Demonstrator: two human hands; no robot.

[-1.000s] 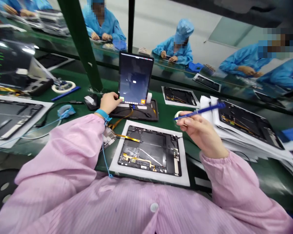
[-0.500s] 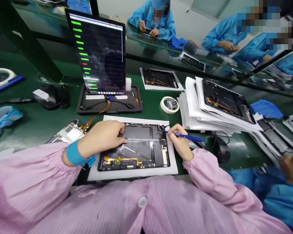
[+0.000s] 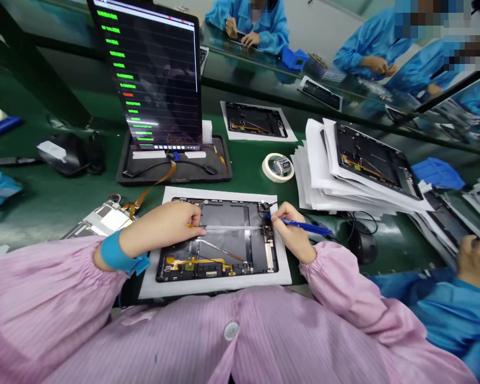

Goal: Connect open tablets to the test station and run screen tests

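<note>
A black tablet housing [image 3: 224,213] lies on white paper in front of me, its inside facing up. Over its left part, my left hand [image 3: 176,223] has thumb and forefinger closed on the left end of a pale flat ribbon cable [image 3: 232,228]. This cable runs across to a small circuit board [image 3: 268,233] on the right side. In my right hand [image 3: 294,232] is a slim blue pen-shaped tool [image 3: 310,228], its tip at the housing's upper right corner near a black wire. An orange flex cable [image 3: 200,261] lies along the near edge.
A lit screen [image 3: 156,74] stands in a black tray [image 3: 180,178] behind the housing. White tape [image 3: 265,169] and a paper stack [image 3: 318,194] topped by another housing [image 3: 378,157] sit to the right. Left are a mouse [image 3: 66,154] and a metallic part [image 3: 104,216]. A co-worker's hand [image 3: 478,261] shows at right.
The view has shifted slightly, so the screen appears higher and further left. Both hands keep their grips, with the tool's tip a little lower. At right, the co-worker's hand has come further into view.
</note>
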